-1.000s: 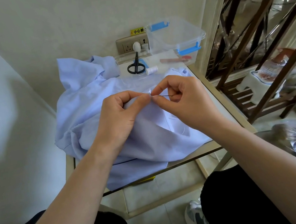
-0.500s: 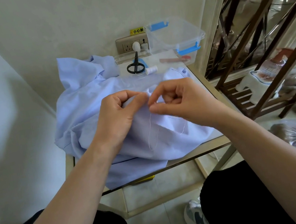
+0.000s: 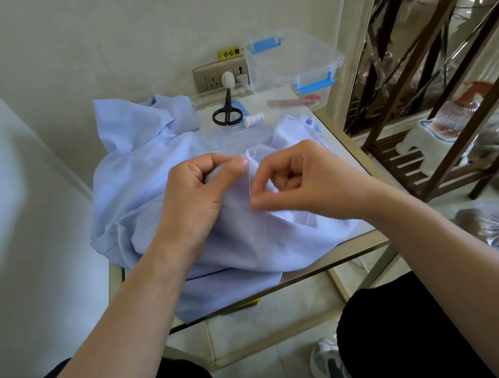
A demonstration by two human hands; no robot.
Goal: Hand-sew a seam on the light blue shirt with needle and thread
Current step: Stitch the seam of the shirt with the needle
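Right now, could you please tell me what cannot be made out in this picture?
- Needle: head view, presumably lost in the right hand's blurred pinch.
- Stitch line: head view, covered by the left hand gripping the shirt.
- Yellow label: head view, cut off by the clear box.

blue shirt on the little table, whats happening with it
A person is hand-sewing the light blue shirt, which lies bunched on a small table. The left hand pinches a fold of the fabric up, and the right hand, fingers curled, pinches the thread right beside it; the needle is too small to make out. Black scissors, a white spool and a clear plastic box sit at the back, untouched.
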